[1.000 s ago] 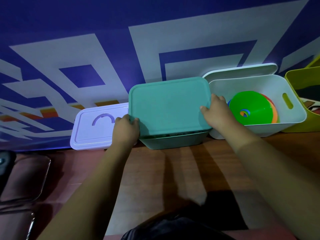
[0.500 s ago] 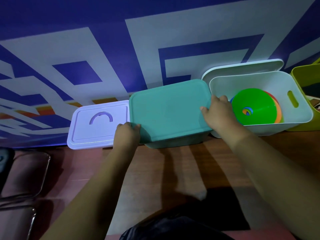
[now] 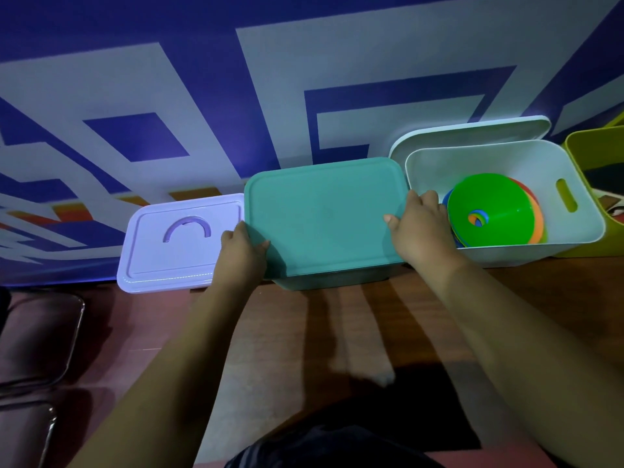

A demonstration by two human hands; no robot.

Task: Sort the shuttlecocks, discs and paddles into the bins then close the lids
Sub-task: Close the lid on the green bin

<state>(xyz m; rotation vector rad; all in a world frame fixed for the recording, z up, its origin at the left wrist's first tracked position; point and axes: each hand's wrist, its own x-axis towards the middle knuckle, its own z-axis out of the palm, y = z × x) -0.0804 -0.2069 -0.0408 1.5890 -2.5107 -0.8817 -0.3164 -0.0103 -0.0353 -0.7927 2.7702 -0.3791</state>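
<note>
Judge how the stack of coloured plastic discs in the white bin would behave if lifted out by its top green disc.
The stack of coloured plastic discs would probably separate: the discs look loosely nested, edges fanned unevenly. They look thin, so likely light and somewhat flexible. Leaning against the white bin wall, the rest may slide flat.

Colours along the row of bins

A teal lid (image 3: 324,217) covers a teal bin (image 3: 332,282); to its left a pale lilac lid (image 3: 175,251) bears a deeper purple arched handle (image 3: 187,227). To the right, a white bin (image 3: 506,255) with a white lid (image 3: 472,130) behind it holds stacked discs (image 3: 486,207): bright green on top, with orange, red and blue edges showing beneath. A yellow-green bin (image 3: 594,157) sits at far right. The surface (image 3: 304,332) is reddish-brown wood grain. The wall (image 3: 236,79) shows a deep blue and pale grey-white geometric pattern, with orange and red stripes low down.
</note>
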